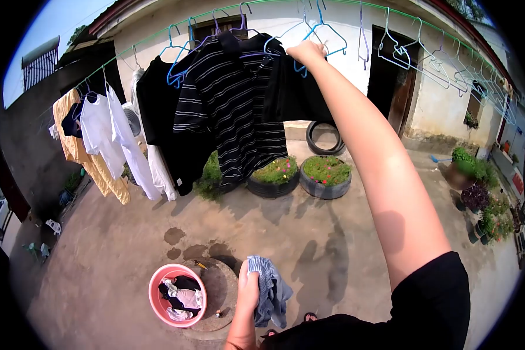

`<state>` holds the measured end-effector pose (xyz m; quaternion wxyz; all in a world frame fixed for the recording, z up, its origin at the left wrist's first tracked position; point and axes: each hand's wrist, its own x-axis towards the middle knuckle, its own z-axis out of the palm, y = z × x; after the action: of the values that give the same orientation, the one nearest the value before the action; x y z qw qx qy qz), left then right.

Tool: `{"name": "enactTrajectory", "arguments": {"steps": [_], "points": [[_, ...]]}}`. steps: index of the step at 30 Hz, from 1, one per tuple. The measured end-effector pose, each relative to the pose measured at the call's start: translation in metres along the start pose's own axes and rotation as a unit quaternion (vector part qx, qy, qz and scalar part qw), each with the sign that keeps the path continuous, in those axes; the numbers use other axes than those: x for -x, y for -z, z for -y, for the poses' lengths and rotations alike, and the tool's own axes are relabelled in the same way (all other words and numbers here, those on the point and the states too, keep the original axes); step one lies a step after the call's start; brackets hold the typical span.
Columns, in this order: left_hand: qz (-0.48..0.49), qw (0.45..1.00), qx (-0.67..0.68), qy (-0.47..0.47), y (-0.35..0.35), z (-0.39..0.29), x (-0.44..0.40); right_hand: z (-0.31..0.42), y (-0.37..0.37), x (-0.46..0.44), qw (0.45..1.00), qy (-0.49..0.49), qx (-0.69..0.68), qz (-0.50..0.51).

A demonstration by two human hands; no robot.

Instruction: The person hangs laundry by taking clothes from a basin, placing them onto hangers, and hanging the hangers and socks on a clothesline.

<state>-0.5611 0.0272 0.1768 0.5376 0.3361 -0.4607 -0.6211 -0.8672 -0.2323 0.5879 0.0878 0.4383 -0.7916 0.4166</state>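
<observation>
Evidently, many garments (236, 111) hang overhead; laundry (184, 297) in the pink basin (175, 271) and this blue garment (268, 294) are unhung. My left grip (249, 287) clutches the latter, low beside the basin; my right grip (308, 52) is at a blue hanger (321, 18), closure unclear.
</observation>
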Motion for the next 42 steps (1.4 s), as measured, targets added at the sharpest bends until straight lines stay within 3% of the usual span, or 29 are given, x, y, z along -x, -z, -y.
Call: {"name": "enactTrajectory", "arguments": {"steps": [3,6,10,12,16,18,24,27,28,29,30,31,34,36,39,42], "points": [[0.004,1.000,-0.002,-0.007,0.004,0.002,0.000,-0.025,0.011,-0.004,1.000,0.002,0.000,-0.019],[0.023,0.999,-0.041,-0.014,0.008,0.008,-0.004,-0.068,0.017,-0.035,0.987,-0.047,-0.133,-0.075],[0.024,0.999,-0.046,-0.016,-0.005,-0.004,-0.003,-0.073,0.063,-0.001,0.899,-0.014,-0.433,-0.067],[0.045,0.997,-0.039,-0.046,-0.012,-0.007,-0.008,-0.069,0.087,0.003,0.866,0.025,-0.495,-0.057],[0.070,0.993,-0.053,-0.075,-0.021,0.000,-0.022,-0.074,0.125,0.012,0.857,0.065,-0.511,-0.018],[0.079,0.990,-0.082,-0.083,-0.024,0.008,-0.033,-0.087,0.141,0.012,0.889,0.066,-0.454,0.001],[0.106,0.974,-0.168,-0.106,-0.043,0.024,-0.053,-0.133,0.163,-0.011,0.906,0.204,-0.365,-0.065],[0.096,0.973,-0.187,-0.098,-0.054,0.029,-0.059,-0.165,0.172,-0.012,0.914,0.274,-0.296,-0.041],[0.097,0.970,-0.199,-0.098,-0.059,0.026,-0.060,-0.166,0.182,0.024,0.876,0.257,-0.405,0.044],[0.096,0.968,-0.210,-0.099,-0.063,0.020,-0.062,-0.160,0.189,0.075,0.825,0.192,-0.530,0.031],[0.095,0.965,-0.221,-0.100,-0.065,0.016,-0.065,-0.179,0.198,0.083,0.869,0.224,-0.432,0.085],[0.080,0.962,-0.238,-0.104,-0.061,0.025,-0.074,-0.184,0.200,0.121,0.866,0.190,-0.457,0.068],[0.072,0.938,-0.320,-0.112,-0.060,0.026,-0.096,-0.245,0.204,0.199,0.806,0.168,-0.562,0.077],[0.063,0.913,-0.379,-0.135,-0.070,0.015,-0.105,-0.281,0.207,0.261,0.802,0.157,-0.574,0.043],[0.039,0.851,-0.504,-0.143,-0.080,0.008,-0.117,-0.358,0.215,0.348,0.716,0.114,-0.685,0.072],[0.018,0.799,-0.584,-0.143,-0.087,0.009,-0.121,-0.425,0.206,0.419,0.648,0.069,-0.733,0.195]]}}
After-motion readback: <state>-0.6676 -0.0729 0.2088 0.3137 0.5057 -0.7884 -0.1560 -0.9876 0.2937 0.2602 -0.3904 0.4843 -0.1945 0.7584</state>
